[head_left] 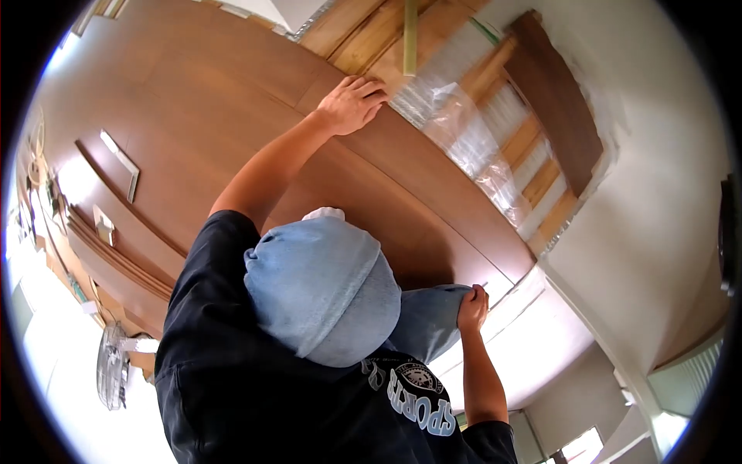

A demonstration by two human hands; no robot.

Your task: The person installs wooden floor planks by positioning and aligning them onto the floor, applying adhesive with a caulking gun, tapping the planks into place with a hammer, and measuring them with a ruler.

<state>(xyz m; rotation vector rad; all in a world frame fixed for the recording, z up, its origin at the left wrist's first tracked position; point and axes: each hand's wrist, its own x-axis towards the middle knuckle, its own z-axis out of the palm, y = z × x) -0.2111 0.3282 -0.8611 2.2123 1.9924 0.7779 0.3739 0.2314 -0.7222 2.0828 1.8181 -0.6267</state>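
1. The step in hand looked like seating or checking the outermost plank of the brown floor; this was a judgement, since no tool was in either hand.

2. That plank lay along the outer edge of the boarded floor, one long side against the next row and the other facing the plastic underlay. Its lower right end came up near the pale wall side.

3. The left hand rested palm down on the boards close to that outer edge, towards its upper left stretch. Its fingers were loosely spread and slightly bent, pressing or steadying rather than wrapped around anything visible.

4. The right hand was at the blue trouser leg, its fingers bent against the cloth. Whether it pinched the fabric or merely rested there, I could not tell.

5. A loose dark plank lay beyond the underlay, beside the wall. Wooden slats showed beneath the plastic.

6. Near the floor's left edge lay an angled metal bar and a stack of boards, both well apart from the hands.

7. The next move seemed to call for even pressure along the outer edge and a look for gaps at the seam, keeping the loose plastic from getting caught under the joint.
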